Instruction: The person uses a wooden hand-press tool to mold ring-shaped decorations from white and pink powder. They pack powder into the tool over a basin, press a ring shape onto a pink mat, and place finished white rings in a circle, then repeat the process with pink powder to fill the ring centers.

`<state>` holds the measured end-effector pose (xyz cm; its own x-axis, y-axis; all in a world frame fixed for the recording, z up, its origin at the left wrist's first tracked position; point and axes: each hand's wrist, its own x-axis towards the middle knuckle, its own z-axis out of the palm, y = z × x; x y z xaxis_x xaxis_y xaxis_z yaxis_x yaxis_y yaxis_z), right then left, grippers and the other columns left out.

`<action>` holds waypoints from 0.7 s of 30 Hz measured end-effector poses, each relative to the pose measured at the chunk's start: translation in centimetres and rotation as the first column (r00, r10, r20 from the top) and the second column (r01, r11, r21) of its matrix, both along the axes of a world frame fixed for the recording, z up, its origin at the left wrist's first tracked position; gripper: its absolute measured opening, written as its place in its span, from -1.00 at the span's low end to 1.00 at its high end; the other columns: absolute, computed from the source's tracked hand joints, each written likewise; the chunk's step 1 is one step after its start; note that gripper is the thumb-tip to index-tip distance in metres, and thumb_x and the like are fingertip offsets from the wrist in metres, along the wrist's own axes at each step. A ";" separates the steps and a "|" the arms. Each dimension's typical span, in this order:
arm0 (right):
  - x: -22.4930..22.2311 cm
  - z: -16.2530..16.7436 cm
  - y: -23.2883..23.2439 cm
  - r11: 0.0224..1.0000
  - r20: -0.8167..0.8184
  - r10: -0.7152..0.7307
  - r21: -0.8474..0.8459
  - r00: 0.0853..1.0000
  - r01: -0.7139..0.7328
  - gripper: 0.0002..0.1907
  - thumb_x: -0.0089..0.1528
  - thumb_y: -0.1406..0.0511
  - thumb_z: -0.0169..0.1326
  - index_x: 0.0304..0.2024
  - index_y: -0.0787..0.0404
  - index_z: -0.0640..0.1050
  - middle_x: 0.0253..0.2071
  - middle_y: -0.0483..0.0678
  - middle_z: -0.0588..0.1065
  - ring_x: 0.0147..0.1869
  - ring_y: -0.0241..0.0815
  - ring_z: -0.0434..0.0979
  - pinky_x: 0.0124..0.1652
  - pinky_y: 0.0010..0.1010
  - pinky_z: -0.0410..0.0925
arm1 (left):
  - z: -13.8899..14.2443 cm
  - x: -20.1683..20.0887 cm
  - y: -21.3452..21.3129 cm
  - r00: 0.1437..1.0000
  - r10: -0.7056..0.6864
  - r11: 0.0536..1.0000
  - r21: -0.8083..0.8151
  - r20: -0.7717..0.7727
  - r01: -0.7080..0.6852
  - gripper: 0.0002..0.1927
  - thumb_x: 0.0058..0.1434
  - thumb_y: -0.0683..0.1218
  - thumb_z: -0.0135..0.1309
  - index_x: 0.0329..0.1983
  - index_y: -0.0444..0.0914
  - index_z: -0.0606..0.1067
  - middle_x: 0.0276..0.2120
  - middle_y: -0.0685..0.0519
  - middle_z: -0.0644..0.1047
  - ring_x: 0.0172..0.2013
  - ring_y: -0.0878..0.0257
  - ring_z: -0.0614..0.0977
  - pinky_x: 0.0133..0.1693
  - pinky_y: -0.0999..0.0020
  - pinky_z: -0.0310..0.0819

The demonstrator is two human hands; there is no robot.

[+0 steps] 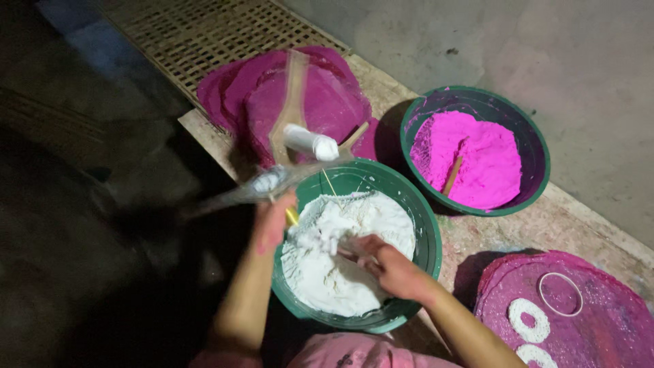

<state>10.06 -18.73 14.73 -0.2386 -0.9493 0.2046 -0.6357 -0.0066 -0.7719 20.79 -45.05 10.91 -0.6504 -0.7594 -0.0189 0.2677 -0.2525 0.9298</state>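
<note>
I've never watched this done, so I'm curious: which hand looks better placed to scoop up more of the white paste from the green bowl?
Probably the right hand. It is already down in the white paste inside the green bowl, while the left hand is at the bowl's rim, gripping a clear plastic bag.

From my remote seat I see a green plastic basin (428, 232) with a smooth, slightly glossy rim, filled with soft, matt white paste (340, 272) that clings in clumps to my right hand's fingers (354, 249), while my left hand (274, 221) grips a thin, glossy, see-through plastic bag (252, 187). The second plastic basin (538, 146) holds dry, powdery magenta pigment (477, 157) with a bare wooden stick (452, 176) in it. The magenta discs (327, 102) look matt and grainy, the table (538, 228) rough and stained, the woven mat (204, 34) dry and slatted.
</note>
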 end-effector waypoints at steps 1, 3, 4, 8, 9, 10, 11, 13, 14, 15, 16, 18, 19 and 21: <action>-0.7 0.7 -0.4 0.994 -0.036 -0.092 -0.070 0.995 0.089 -0.54 0.35 0.41 0.00 0.31 0.33 0.38 0.20 0.20 0.49 0.29 0.02 0.48 0.20 -0.22 0.32 | -0.4 0.2 1.8 0.995 -0.079 0.988 0.140 0.067 0.069 -0.73 0.31 -0.07 0.25 -0.10 -0.36 0.50 -0.31 0.09 0.46 -0.33 0.30 0.47 -0.32 0.35 0.35; -1.6 2.4 -0.7 0.949 0.232 -0.168 -0.226 0.958 0.221 -0.45 0.35 0.37 -0.04 0.38 0.22 0.18 0.28 0.14 0.40 0.35 0.06 0.44 0.19 -0.18 0.34 | 0.2 1.2 6.5 0.851 -0.499 0.762 0.385 -0.163 0.521 -0.70 0.05 -0.08 0.09 -0.14 -0.26 0.55 -0.38 0.10 0.51 -0.38 0.28 0.54 -0.32 0.40 0.41; -1.7 3.2 -0.7 0.915 0.505 -0.109 -0.286 0.856 0.285 -0.32 0.34 0.33 -0.05 0.45 0.10 0.01 0.33 0.07 0.35 0.34 0.02 0.44 0.15 -0.18 0.39 | 0.7 1.5 9.3 0.656 -0.605 0.642 0.211 -0.452 0.737 -0.79 0.19 -0.11 0.11 -0.21 -0.36 0.47 -0.25 0.01 0.51 -0.20 0.22 0.55 -0.10 0.38 0.44; -0.1 6.0 2.3 0.809 0.856 0.460 -0.514 0.237 0.286 -0.12 0.38 0.04 -0.01 0.52 0.45 0.00 0.24 0.39 0.40 0.24 0.24 0.52 0.21 -0.03 0.42 | 4.6 2.2 16.4 0.466 -0.753 0.379 0.273 -0.465 0.884 -0.69 0.01 -0.13 0.13 -0.15 -0.28 0.50 -0.31 0.05 0.54 -0.24 0.25 0.57 -0.13 0.38 0.44; -0.1 6.7 3.5 0.789 0.827 0.413 -0.534 0.380 0.304 -0.15 0.39 0.04 0.00 0.52 0.39 0.02 0.22 0.41 0.42 0.19 0.22 0.55 0.12 -0.06 0.46 | 5.5 2.2 16.9 0.511 -0.776 0.427 0.287 -0.370 0.857 -0.64 -0.10 -0.12 0.13 -0.17 -0.25 0.52 -0.30 0.07 0.56 -0.25 0.28 0.58 -0.12 0.38 0.46; -0.4 7.5 4.8 0.771 0.785 0.351 -0.552 0.510 0.319 -0.18 0.40 0.05 0.02 0.53 0.33 0.05 0.19 0.42 0.44 0.13 0.19 0.58 0.03 -0.08 0.50 | 6.2 2.3 16.7 0.539 -0.826 0.508 0.197 -0.163 0.838 -0.65 -0.03 -0.11 0.15 -0.13 -0.25 0.53 -0.32 0.07 0.53 -0.29 0.26 0.53 -0.20 0.31 0.39; -0.6 8.2 6.3 0.753 0.730 0.275 -0.568 0.626 0.332 -0.20 0.42 0.05 0.03 0.54 0.27 0.07 0.17 0.43 0.46 0.07 0.16 0.61 -0.06 -0.11 0.53 | 6.8 2.4 16.3 0.558 -0.828 0.546 0.156 -0.044 0.823 -0.66 0.00 -0.10 0.12 -0.11 -0.25 0.52 -0.30 0.06 0.53 -0.27 0.25 0.53 -0.17 0.30 0.39; -1.0 9.6 9.3 0.793 0.477 0.043 -0.551 0.878 0.260 -0.17 0.39 0.12 0.06 0.55 0.00 -0.08 0.24 0.38 0.38 0.12 0.18 0.57 0.01 -0.09 0.54 | 7.2 2.4 15.8 0.564 -0.824 0.565 0.157 0.060 0.810 -0.68 0.08 -0.08 0.06 -0.08 -0.26 0.50 -0.25 0.03 0.53 -0.22 0.23 0.54 -0.11 0.29 0.40; -1.2 10.1 10.7 0.818 0.303 -0.068 -0.529 0.950 0.227 -0.13 0.37 0.15 0.07 0.56 -0.14 -0.15 0.27 0.34 0.34 0.15 0.18 0.55 0.04 -0.08 0.55 | 7.2 2.5 15.9 0.550 -0.835 0.542 0.214 0.026 0.813 -0.68 0.12 -0.08 0.03 -0.07 -0.26 0.49 -0.22 0.02 0.53 -0.19 0.22 0.55 -0.08 0.28 0.40; -1.2 10.5 12.0 0.834 0.132 -0.084 -0.534 0.988 0.142 -0.19 0.34 0.17 0.06 0.54 -0.15 -0.05 0.25 0.34 0.38 0.10 0.16 0.59 0.01 -0.08 0.56 | 7.1 2.4 16.0 0.532 -0.845 0.493 0.307 -0.052 0.814 -0.69 0.16 -0.07 0.00 -0.05 -0.27 0.48 -0.20 0.01 0.53 -0.17 0.21 0.55 -0.05 0.27 0.40; -1.0 10.8 13.3 0.851 -0.041 -0.095 -0.522 0.995 0.060 -0.23 0.32 0.19 0.05 0.51 -0.15 0.04 0.23 0.34 0.41 0.04 0.14 0.62 -0.03 -0.08 0.57 | 7.0 2.5 16.5 0.514 -0.846 0.424 0.407 -0.141 0.809 -0.69 0.19 -0.06 -0.03 -0.04 -0.27 0.47 -0.18 0.00 0.53 -0.14 0.20 0.55 -0.02 0.26 0.40; -0.2 11.3 15.5 0.873 -0.295 -0.074 -0.480 0.953 -0.080 -0.31 0.29 0.21 0.04 0.44 -0.20 0.16 0.21 0.33 0.44 0.02 0.18 0.64 -0.04 -0.08 0.58 | 6.8 2.3 17.8 0.463 -0.816 0.195 0.589 -0.347 0.785 -0.69 0.27 -0.04 -0.09 -0.01 -0.28 0.45 -0.13 -0.03 0.54 -0.10 0.18 0.56 0.04 0.24 0.41; 0.4 11.6 16.6 0.875 -0.379 -0.049 -0.463 0.924 -0.144 -0.35 0.28 0.21 0.05 0.40 -0.24 0.17 0.20 0.31 0.44 0.06 0.25 0.62 -0.02 -0.08 0.57 | 6.7 2.2 18.6 0.445 -0.790 0.084 0.645 -0.421 0.760 -0.69 0.31 -0.03 -0.12 0.00 -0.29 0.44 -0.10 -0.04 0.54 -0.07 0.17 0.57 0.07 0.23 0.41; 1.4 11.7 18.1 0.884 -0.459 -0.048 -0.433 0.887 -0.176 -0.43 0.24 0.21 0.06 0.28 -0.22 0.23 0.16 0.31 0.45 0.06 0.33 0.60 -0.02 -0.03 0.57 | 6.5 2.0 20.1 0.402 -0.753 -0.089 0.685 -0.522 0.724 -0.68 0.38 -0.01 -0.18 0.03 -0.30 0.42 -0.06 -0.06 0.54 -0.02 0.14 0.58 0.12 0.21 0.41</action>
<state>11.50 -0.66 26.48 0.0426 -0.7328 0.6791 -0.8919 -0.3342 -0.3047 22.79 -24.97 17.37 -0.7999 0.5692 -0.1900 -0.5973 -0.7858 0.1606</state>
